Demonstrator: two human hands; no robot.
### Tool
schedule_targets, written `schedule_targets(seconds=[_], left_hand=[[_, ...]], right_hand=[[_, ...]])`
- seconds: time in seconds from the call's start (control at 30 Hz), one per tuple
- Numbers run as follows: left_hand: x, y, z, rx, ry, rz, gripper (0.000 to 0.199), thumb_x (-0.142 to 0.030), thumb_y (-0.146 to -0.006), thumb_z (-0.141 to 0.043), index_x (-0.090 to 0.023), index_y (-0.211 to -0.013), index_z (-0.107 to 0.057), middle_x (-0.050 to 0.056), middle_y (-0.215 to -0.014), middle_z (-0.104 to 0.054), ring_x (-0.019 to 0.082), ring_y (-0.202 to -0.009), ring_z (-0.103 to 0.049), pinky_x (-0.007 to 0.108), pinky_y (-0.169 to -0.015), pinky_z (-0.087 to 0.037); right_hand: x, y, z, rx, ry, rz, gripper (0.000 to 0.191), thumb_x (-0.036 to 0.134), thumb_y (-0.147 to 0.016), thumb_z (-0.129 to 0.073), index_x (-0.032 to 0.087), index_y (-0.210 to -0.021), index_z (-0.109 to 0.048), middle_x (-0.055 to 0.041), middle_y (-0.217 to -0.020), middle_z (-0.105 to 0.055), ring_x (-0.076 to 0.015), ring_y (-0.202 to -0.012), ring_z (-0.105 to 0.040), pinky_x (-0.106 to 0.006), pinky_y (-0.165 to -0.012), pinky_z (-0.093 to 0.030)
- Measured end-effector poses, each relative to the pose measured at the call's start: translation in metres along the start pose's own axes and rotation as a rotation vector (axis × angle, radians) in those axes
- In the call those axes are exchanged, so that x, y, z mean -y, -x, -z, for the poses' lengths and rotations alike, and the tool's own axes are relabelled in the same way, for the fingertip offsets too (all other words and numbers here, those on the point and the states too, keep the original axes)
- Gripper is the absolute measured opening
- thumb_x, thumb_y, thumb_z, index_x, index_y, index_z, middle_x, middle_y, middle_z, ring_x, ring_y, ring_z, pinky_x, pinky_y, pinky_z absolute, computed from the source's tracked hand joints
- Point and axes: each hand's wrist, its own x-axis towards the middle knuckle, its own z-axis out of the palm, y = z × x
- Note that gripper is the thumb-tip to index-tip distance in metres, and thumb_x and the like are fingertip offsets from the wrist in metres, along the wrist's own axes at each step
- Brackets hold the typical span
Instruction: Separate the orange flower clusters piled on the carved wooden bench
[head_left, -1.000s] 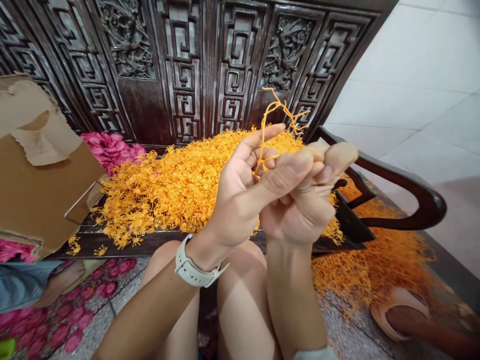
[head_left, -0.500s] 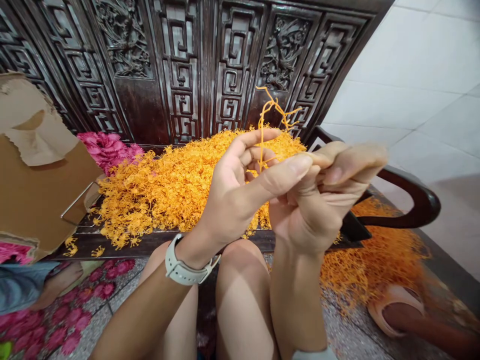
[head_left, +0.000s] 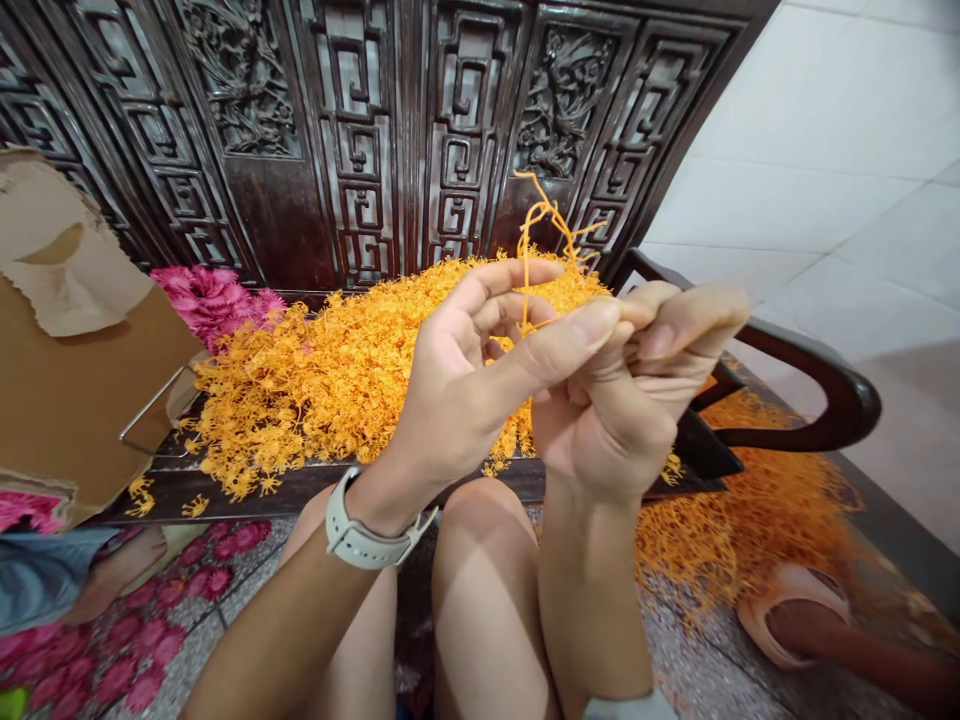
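Note:
My left hand (head_left: 480,370), with a pale watch band (head_left: 367,535) at the wrist, pinches thumb against forefinger while its other fingers curl loosely. A thin, branched orange plastic stem (head_left: 541,212) rises above it and bends down into the pinch. Pressed up against those fingertips, my right hand (head_left: 630,390) is closed, its thumb on the bent forefinger; what lies inside is hidden. Behind both hands, a heap of small orange plastic sprigs (head_left: 322,370) covers the dark wooden bench (head_left: 300,492).
A torn cardboard box (head_left: 67,390) stands at the left, near pink artificial flowers (head_left: 217,300). Loose orange stems (head_left: 742,520) lie on the floor below the curved armrest (head_left: 840,390). Another person's foot (head_left: 124,570) shows at lower left, and a slipper (head_left: 787,610) at lower right.
My right hand has shifted slightly left and turned a little at the fingertips. The left hand and the orange stem stay almost where they were.

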Motion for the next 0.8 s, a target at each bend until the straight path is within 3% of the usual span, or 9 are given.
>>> schedule_targets(seconds=[0.13, 0.27, 0.4, 0.57, 0.67, 0.8], left_hand=[[-0.001, 0.002, 0.002, 0.001, -0.054, -0.004, 0.045, -0.047, -0.088, -0.088, -0.024, -0.121, -0.066, 0.005, -0.111, -0.081, 0.028, -0.117, -0.075, 0.039, -0.096, -0.062], [-0.002, 0.0, 0.01, -0.011, -0.085, -0.067, 0.045, -0.043, -0.085, -0.092, -0.024, -0.119, -0.07, 0.004, -0.107, -0.08, 0.026, -0.113, -0.076, 0.036, -0.097, -0.06], [0.003, -0.017, 0.028, -0.06, 0.003, -0.136, 0.035, -0.043, -0.089, -0.088, -0.024, -0.114, -0.072, 0.002, -0.101, -0.077, 0.021, -0.107, -0.076, 0.027, -0.087, -0.059], [0.016, -0.039, 0.057, -0.195, 0.091, -0.06, 0.012, -0.035, -0.104, -0.071, -0.023, -0.102, -0.07, 0.0, -0.089, -0.072, 0.011, -0.086, -0.073, 0.018, -0.077, -0.057], [0.02, -0.043, 0.066, -0.201, 0.122, 0.023, 0.008, -0.03, -0.105, -0.069, -0.023, -0.101, -0.069, -0.001, -0.08, -0.066, 0.008, -0.073, -0.068, 0.017, -0.07, -0.055], [0.018, -0.043, 0.072, -0.22, 0.191, 0.111, 0.012, -0.023, -0.11, -0.057, -0.024, -0.105, -0.068, -0.003, -0.071, -0.056, 0.007, -0.056, -0.053, 0.018, -0.058, -0.05]], right_hand=[[0.005, -0.002, 0.005, -0.004, 0.065, 0.021, 0.042, 0.037, -0.088, -0.089, 0.027, -0.08, -0.048, 0.003, -0.077, -0.044, -0.0109, -0.062, -0.059, -0.021, -0.048, -0.051], [0.013, 0.001, 0.002, -0.021, 0.105, 0.03, 0.039, 0.035, -0.088, -0.089, 0.028, -0.079, -0.052, 0.0034, -0.078, -0.049, -0.011, -0.07, -0.064, -0.025, -0.064, -0.062], [0.002, 0.01, 0.0, 0.052, 0.132, -0.101, 0.032, 0.048, -0.098, -0.076, 0.03, -0.091, -0.051, 0.0019, -0.084, -0.059, -0.0146, -0.074, -0.068, -0.027, -0.055, -0.058], [-0.044, 0.018, 0.008, -0.006, 0.156, -0.207, 0.024, 0.048, -0.102, -0.069, 0.029, -0.103, -0.053, -0.0001, -0.1, -0.064, -0.0104, -0.071, -0.062, -0.024, -0.052, -0.049], [-0.069, 0.021, 0.013, -0.014, 0.24, -0.275, 0.027, 0.051, -0.101, -0.068, 0.027, -0.103, -0.058, -0.0012, -0.098, -0.062, -0.0115, -0.077, -0.061, -0.027, -0.061, -0.05], [-0.089, 0.027, 0.02, 0.13, 0.313, -0.463, 0.041, 0.064, -0.1, -0.065, 0.024, -0.092, -0.059, 0.0007, -0.083, -0.058, -0.0114, -0.067, -0.049, -0.029, -0.06, -0.042]])
